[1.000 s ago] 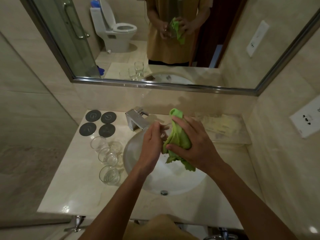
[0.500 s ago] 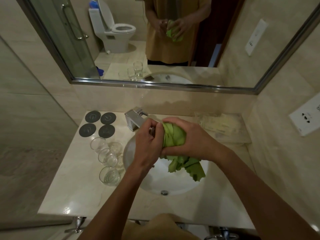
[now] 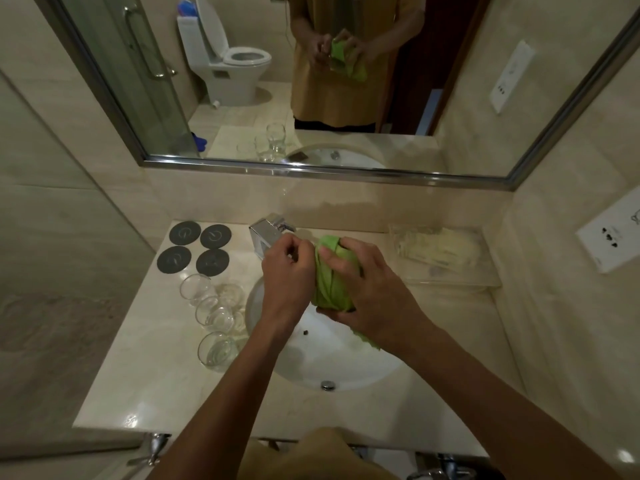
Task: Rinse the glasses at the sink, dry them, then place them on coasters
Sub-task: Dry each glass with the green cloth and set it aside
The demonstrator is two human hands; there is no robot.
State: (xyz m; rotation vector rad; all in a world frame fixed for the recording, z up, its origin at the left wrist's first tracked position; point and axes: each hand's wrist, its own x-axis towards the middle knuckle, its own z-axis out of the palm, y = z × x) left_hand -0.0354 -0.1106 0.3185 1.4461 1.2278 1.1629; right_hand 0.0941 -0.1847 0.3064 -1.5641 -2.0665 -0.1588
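Green microfibre cloth (image 3: 332, 275) is now bunched tight around the clear drinking glass that we hold above the white oval sink basin (image 3: 332, 358); half a second ago its loose end hung down toward the basin, and now most of it is gathered up under our right hand (image 3: 367, 292), with only a small corner showing below the wrist. That hand is wrapped over the cloth, fingers pressed into it, so it grips the glass through the fabric; the glass itself is hidden. Our left hand (image 3: 287, 271) has shifted from clasping the bundle to pinching at its upper end, fingertips closed together beside the chrome square tap (image 3: 268, 233); whether they nip the rim or only cloth we cannot tell.

We judge this to be the drying step for this glass, with the cloth turning around it and nearly done.

Left of the basin, four other clear glasses (image 3: 216, 317) stand close together on the beige marble counter (image 3: 145, 386). Behind them, farther from the basin's left edge, four round dark coasters (image 3: 199, 249) lie bare, so no glass has been placed yet.
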